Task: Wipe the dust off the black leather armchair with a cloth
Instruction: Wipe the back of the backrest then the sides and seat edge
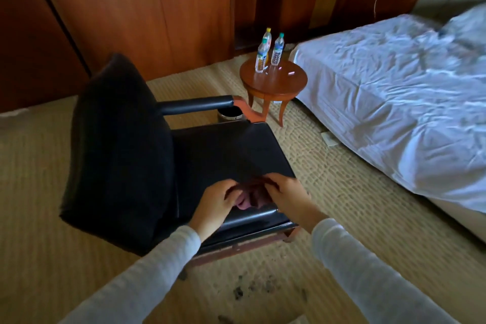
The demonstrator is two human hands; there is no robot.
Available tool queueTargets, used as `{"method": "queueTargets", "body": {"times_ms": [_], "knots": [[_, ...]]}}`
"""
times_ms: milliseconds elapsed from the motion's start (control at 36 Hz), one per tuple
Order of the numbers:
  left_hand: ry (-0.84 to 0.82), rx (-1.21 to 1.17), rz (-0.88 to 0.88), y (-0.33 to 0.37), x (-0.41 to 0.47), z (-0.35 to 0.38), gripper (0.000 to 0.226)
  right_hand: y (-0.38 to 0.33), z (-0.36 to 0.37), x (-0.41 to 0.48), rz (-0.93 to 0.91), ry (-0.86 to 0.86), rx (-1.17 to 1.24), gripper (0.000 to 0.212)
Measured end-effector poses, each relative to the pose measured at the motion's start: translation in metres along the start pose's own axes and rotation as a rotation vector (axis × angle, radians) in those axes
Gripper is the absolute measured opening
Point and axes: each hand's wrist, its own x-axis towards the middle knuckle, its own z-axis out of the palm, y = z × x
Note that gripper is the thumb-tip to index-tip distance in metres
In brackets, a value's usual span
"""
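Over the armchair (118,152), left hand (215,202) and right hand (286,197) are both pinching the cloth (247,200) | seeming soft, light, limp — best bunched centrally.

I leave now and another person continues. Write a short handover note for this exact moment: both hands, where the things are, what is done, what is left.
Hands: the left hand and the right hand both grip the cloth, one on each side.
Things: the cloth is bunched between them, at the near armrest of the black leather armchair.
Done: cloth is in hand; no wiped area can be told apart.
Left: probably all of it: backrest, seat, both armrests.
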Motion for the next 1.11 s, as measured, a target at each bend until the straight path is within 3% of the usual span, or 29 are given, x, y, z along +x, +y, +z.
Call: {"method": "queueTargets", "body": {"times_ms": [222,361,472,583,694,806,1056,1111], "knots": [[-0.003,0.052,0.094,0.038,0.035,-0.050,0.014,-0.038,-0.049,0.027,0.031,0.062,0.077,0.020],[-0.020,0.100,0.146,0.042,0.060,-0.078,0.010,-0.049,-0.061,0.046,0.080,0.091,0.096,0.029],[-0.071,-0.024,0.137,0.046,0.082,-0.094,0.009,-0.063,-0.069,0.060,0.122,0.104,0.081,0.028],[-0.102,-0.109,0.176,0.061,0.099,-0.109,0.012,-0.068,-0.078,0.072,0.142,0.159,0.104,0.014],[-0.345,-0.197,0.065,0.081,0.115,-0.109,0.014,-0.069,-0.091,0.078,0.098,0.191,0.211,0.007],[-0.606,-0.320,-0.022,0.106,0.133,-0.089,0.056,-0.067,-0.104,0.083,-0.005,0.061,0.184,0.016],[-0.568,-0.138,0.123,0.143,0.192,-0.041,0.003,-0.008,-0.145,0.111,0.059,-0.083,0.039,0.017],[-0.502,-0.112,0.137,0.149,0.208,-0.030,0.009,0.008,-0.154,0.122,0.103,-0.164,-0.007,0.013]]}}
